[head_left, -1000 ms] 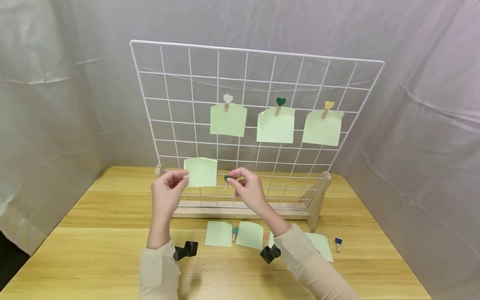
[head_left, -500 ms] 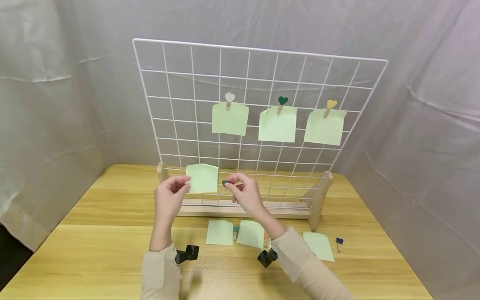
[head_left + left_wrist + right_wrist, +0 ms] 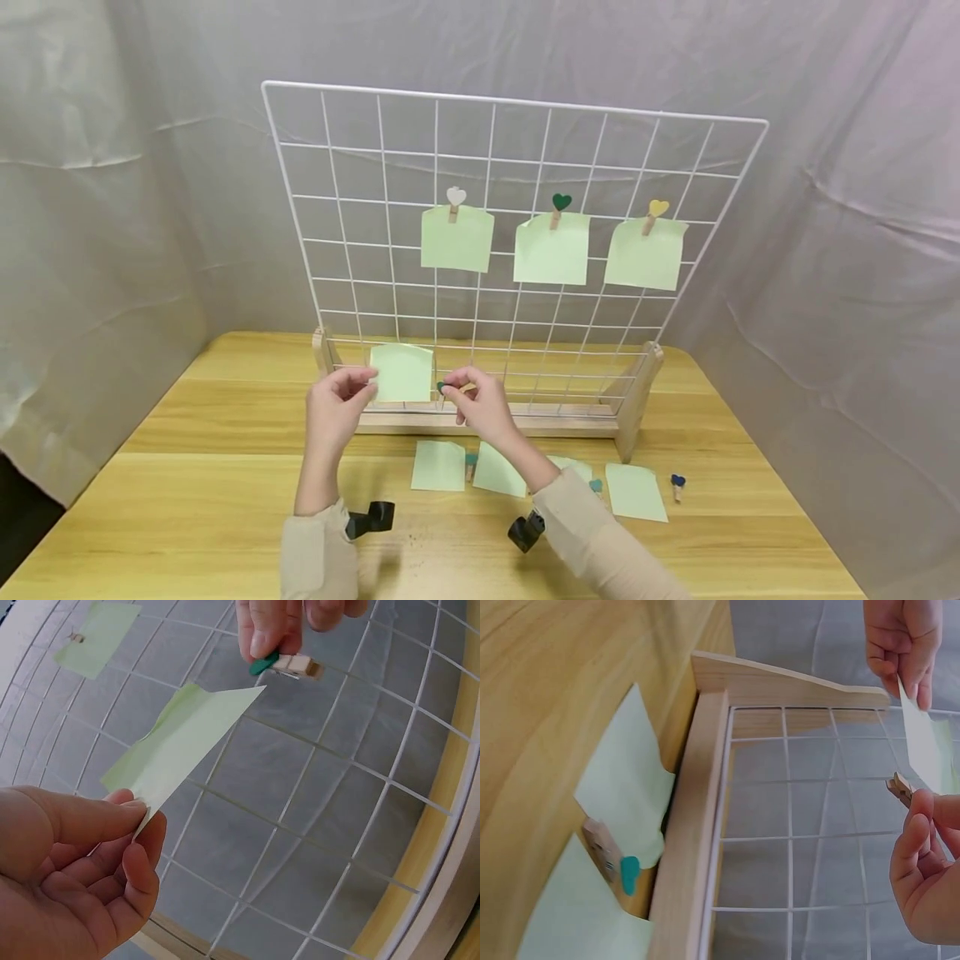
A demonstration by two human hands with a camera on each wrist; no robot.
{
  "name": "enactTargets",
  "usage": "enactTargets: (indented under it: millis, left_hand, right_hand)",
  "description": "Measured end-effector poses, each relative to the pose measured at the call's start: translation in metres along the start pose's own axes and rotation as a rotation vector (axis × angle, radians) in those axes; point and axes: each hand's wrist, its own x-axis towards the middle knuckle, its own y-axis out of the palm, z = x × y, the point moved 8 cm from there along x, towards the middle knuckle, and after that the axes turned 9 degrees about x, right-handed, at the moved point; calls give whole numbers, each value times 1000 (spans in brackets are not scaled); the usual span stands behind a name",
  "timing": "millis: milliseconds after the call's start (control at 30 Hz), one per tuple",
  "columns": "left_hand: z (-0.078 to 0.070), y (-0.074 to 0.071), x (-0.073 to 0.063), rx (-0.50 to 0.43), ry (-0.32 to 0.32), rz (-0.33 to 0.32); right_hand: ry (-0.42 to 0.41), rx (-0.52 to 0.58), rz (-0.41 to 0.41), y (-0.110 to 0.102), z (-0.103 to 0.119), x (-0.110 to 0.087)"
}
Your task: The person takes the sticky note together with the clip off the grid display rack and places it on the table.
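Note:
Between thumb and fingers, my left hand pinches the left edge of a pale green sticky note. The note is held up in front of the lower left of a white wire grid. My right hand, just right of the note, pinches a small wooden clothespin by its dark green heart end. In the right wrist view the jaws of the clothespin point away from the fingertips. Three notes hang higher on the grid under clothespins with a white heart, a green heart and a yellow heart.
Several green notes lie in a row on the wooden table. Among them are a teal-heart clothespin and, far right, a blue-heart clothespin. A wooden stand bears the grid. Grey curtains surround the table.
Both hands have moved down along the grid, the left with the note and the right with the clothespin. The right hand has also shifted slightly left.

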Motion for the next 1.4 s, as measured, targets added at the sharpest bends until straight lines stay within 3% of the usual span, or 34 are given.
enactTargets:
  millis: [400, 500, 533, 633, 733, 767, 933, 1233, 1400]
  left_hand:
    - [16, 1, -8, -3, -54, 19]
    - [20, 1, -10, 3, -34, 11]
    - [40, 6, -4, -39, -1, 21]
    - [44, 6, -6, -43, 21, 12]
    - [49, 7, -7, -25, -7, 15]
    - [33, 2, -14, 24, -51, 6]
    - [41, 4, -15, 57, -123, 30]
    - [54, 3, -17, 70, -153, 35]
    - [60, 3, -18, 79, -157, 46]
  right_hand:
    - [67, 15, 10, 5, -20, -6]
    - [90, 11, 29, 7, -30, -6]
    - [101, 11, 34, 7, -32, -7]
    - [129, 14, 37, 9, -38, -8]
    - [141, 25, 42, 12, -39, -11]
    - [144, 25, 45, 13, -40, -11]
    - [154, 18, 56, 16, -47, -13]
    - [189, 13, 63, 18, -91, -10]
    - [230, 35, 72, 22, -102, -10]
